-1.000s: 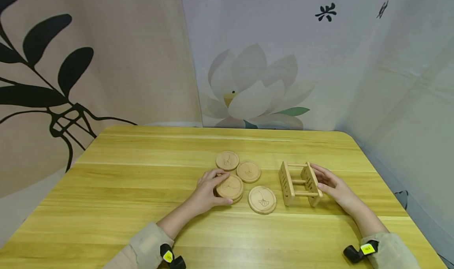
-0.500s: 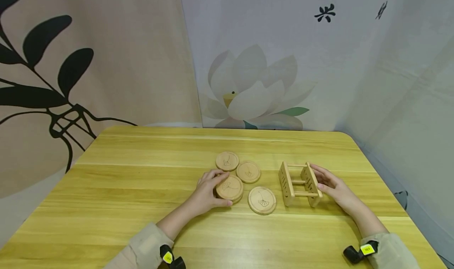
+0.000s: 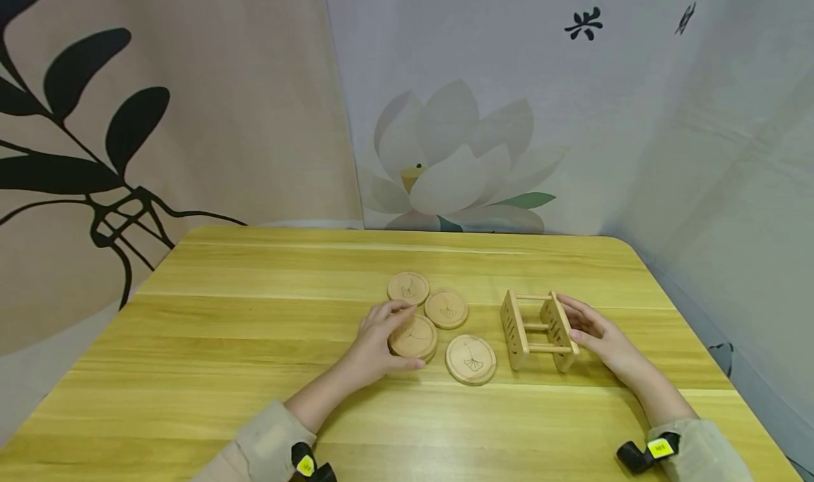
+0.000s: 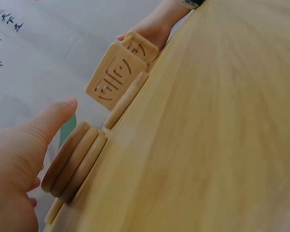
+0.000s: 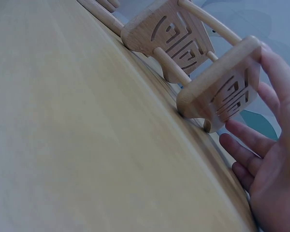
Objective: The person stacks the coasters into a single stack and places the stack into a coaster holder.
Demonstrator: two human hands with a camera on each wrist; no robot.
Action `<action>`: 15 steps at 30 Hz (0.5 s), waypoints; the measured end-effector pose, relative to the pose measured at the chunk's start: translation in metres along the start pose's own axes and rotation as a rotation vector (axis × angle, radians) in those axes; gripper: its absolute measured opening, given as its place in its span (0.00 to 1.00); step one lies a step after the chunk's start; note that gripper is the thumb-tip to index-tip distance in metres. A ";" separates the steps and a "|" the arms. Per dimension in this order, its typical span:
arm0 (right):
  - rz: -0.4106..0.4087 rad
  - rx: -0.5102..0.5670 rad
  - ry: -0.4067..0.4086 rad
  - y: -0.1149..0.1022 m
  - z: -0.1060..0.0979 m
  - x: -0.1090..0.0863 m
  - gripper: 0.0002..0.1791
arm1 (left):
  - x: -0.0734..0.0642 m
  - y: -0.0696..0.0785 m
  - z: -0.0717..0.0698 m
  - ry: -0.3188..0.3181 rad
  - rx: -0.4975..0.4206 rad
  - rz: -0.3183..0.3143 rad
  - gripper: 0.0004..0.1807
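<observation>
Several round wooden coasters with engraved leaf designs lie on the table. My left hand (image 3: 372,344) curves around the left side of a stack of coasters (image 3: 413,337). Three show in this stack (image 4: 75,162) in the left wrist view, with the thumb standing apart from them. Flat beside the stack are a near coaster (image 3: 470,360), a middle coaster (image 3: 446,309) and a far coaster (image 3: 408,287). A wooden coaster rack (image 3: 518,333), with cut-out side panels joined by rods, stands to the right. My right hand (image 3: 598,330) holds its right panel (image 5: 227,89) between thumb and fingers.
The wooden table (image 3: 254,312) fills the lower view. Behind it hangs a printed cloth (image 3: 470,157) with a lotus flower, dark leaves and characters. A black wrist camera (image 3: 311,464) sits at the left sleeve, another wrist camera (image 3: 645,454) at the right.
My left thumb and forefinger have loosened and spread away from the stack of coasters, the hand shifting slightly right. My right hand and the rack have stayed in place.
</observation>
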State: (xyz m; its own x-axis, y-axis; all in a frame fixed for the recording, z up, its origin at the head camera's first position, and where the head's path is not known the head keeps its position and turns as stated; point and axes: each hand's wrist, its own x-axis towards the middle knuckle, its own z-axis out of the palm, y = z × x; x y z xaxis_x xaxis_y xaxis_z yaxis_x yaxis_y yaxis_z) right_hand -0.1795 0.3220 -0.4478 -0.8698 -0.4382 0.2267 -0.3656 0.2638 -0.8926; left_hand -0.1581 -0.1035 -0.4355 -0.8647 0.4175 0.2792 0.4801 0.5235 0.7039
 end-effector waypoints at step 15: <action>0.009 0.009 -0.001 -0.002 0.001 0.000 0.31 | 0.003 0.016 0.011 0.005 0.051 0.092 0.49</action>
State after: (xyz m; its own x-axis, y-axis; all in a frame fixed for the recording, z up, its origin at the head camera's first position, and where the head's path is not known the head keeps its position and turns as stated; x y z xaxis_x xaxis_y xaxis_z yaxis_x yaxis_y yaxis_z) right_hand -0.1783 0.3213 -0.4467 -0.8729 -0.4363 0.2185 -0.3548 0.2601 -0.8981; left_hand -0.1508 -0.0855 -0.4308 -0.8170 0.4625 0.3444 0.5646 0.5205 0.6405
